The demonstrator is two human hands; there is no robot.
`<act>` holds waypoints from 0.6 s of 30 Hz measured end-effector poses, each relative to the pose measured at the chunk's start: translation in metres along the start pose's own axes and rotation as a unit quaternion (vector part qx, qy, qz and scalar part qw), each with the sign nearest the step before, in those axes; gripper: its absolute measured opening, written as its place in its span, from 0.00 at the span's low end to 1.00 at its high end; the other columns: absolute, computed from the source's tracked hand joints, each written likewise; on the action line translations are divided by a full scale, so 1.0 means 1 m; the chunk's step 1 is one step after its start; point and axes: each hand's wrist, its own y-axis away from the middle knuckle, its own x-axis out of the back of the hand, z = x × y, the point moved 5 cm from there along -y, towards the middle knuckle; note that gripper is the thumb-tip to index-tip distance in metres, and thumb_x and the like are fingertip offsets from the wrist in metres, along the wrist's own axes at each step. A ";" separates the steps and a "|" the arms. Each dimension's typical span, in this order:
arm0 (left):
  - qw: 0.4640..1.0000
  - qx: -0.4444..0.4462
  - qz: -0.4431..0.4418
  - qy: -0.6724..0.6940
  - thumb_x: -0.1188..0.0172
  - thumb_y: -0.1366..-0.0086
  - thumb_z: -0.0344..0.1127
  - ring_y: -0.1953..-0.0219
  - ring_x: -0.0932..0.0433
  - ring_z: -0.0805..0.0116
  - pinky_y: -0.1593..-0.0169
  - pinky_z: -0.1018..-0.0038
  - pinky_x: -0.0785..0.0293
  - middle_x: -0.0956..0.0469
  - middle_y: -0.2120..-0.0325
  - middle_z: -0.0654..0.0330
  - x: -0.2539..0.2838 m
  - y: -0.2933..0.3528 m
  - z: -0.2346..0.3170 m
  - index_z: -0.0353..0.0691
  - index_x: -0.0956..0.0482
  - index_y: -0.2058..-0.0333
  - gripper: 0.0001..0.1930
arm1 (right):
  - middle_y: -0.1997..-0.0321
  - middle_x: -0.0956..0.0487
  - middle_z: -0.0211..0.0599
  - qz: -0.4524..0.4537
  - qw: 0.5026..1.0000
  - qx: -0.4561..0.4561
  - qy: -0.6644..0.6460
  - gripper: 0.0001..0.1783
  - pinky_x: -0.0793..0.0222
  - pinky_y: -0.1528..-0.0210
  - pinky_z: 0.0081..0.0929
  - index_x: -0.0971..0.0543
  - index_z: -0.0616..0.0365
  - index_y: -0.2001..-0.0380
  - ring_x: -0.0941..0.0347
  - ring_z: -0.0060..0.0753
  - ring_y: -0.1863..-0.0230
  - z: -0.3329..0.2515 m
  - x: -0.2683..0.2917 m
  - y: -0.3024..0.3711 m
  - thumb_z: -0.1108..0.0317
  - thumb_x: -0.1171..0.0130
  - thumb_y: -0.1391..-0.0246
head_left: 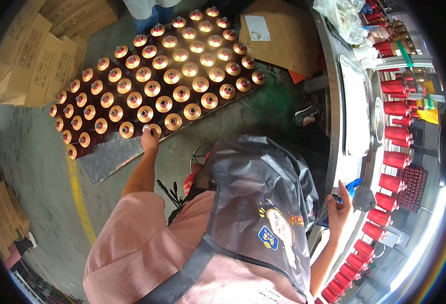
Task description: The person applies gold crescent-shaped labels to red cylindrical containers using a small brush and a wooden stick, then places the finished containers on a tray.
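Several dark red canisters with gold domed tops and short stems [173, 121] stand upright in rows on a low grey board [106, 161] at the left. My left hand [151, 139] reaches to the near edge of these rows. Its fingers are closed round the top of one gold-topped canister [155, 130], partly covering it. At the right, my right hand [340, 210] is raised beside the workbench edge [337, 157]. Its thumb and fingers are bent about a small greyish piece, too small to name. Just behind the fingers lies something blue [353, 185].
Cardboard boxes [35, 66] are stacked at the far left. A large brown cardboard carton [283, 38] stands beyond the bench's far end. Red cylindrical housings [396, 160] line the right side. A person in jeans [154, 17] stands behind the rows. A white tray [354, 106] lies on the bench.
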 end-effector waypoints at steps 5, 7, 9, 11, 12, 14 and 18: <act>0.999 0.031 -0.009 -0.009 0.33 0.42 0.41 0.59 0.20 0.37 0.56 0.50 0.24 0.19 0.64 0.38 0.000 -0.004 -0.005 0.32 0.26 0.58 0.20 | 0.55 0.19 0.36 -0.007 1.000 -0.005 0.001 0.31 0.30 0.57 0.25 0.21 0.54 0.42 0.25 0.28 0.58 -0.003 -0.003 0.002 0.79 0.36 0.54; 0.999 0.022 -0.025 -0.001 0.33 0.42 0.43 0.58 0.20 0.36 0.55 0.51 0.24 0.19 0.62 0.37 0.006 -0.002 -0.007 0.33 0.26 0.57 0.22 | 0.55 0.19 0.38 0.000 1.000 -0.001 0.002 0.31 0.29 0.55 0.26 0.21 0.53 0.43 0.24 0.31 0.57 -0.001 -0.003 0.002 0.80 0.36 0.55; 0.997 0.010 -0.059 -0.048 0.31 0.47 0.49 0.55 0.20 0.38 0.52 0.52 0.24 0.19 0.60 0.37 0.015 -0.001 -0.007 0.33 0.24 0.55 0.28 | 0.55 0.19 0.39 0.013 0.999 0.031 -0.010 0.31 0.27 0.56 0.27 0.20 0.54 0.44 0.23 0.33 0.57 -0.002 -0.002 0.002 0.80 0.34 0.56; 0.999 0.031 -0.024 -0.011 0.31 0.49 0.55 0.52 0.20 0.39 0.50 0.54 0.24 0.19 0.57 0.37 0.032 0.011 -0.006 0.32 0.22 0.54 0.33 | 0.56 0.18 0.40 0.040 0.998 0.047 -0.017 0.31 0.25 0.60 0.26 0.20 0.54 0.46 0.22 0.33 0.60 -0.001 0.002 0.004 0.81 0.33 0.57; 0.996 0.082 -0.037 -0.013 0.33 0.47 0.57 0.52 0.21 0.39 0.50 0.54 0.24 0.20 0.56 0.36 0.038 0.010 -0.008 0.29 0.23 0.53 0.35 | 0.56 0.18 0.39 0.044 0.998 0.047 -0.022 0.29 0.27 0.67 0.24 0.19 0.54 0.46 0.23 0.29 0.66 -0.002 0.005 0.005 0.79 0.32 0.56; 0.998 0.067 -0.017 -0.013 0.37 0.41 0.57 0.56 0.20 0.38 0.52 0.50 0.25 0.20 0.59 0.35 0.052 0.009 0.015 0.22 0.23 0.56 0.34 | 0.56 0.18 0.37 0.062 0.996 0.071 0.000 0.28 0.30 0.71 0.23 0.19 0.53 0.47 0.28 0.25 0.72 -0.002 0.012 0.006 0.77 0.32 0.55; 0.977 -0.097 0.097 0.160 0.35 0.37 0.43 0.71 0.21 0.52 0.65 0.61 0.25 0.20 0.72 0.47 0.072 0.001 0.141 0.26 0.27 0.68 0.21 | 0.61 0.18 0.39 0.075 0.992 0.059 -0.079 0.26 0.32 0.69 0.25 0.19 0.54 0.48 0.29 0.29 0.74 0.009 0.035 0.005 0.80 0.40 0.54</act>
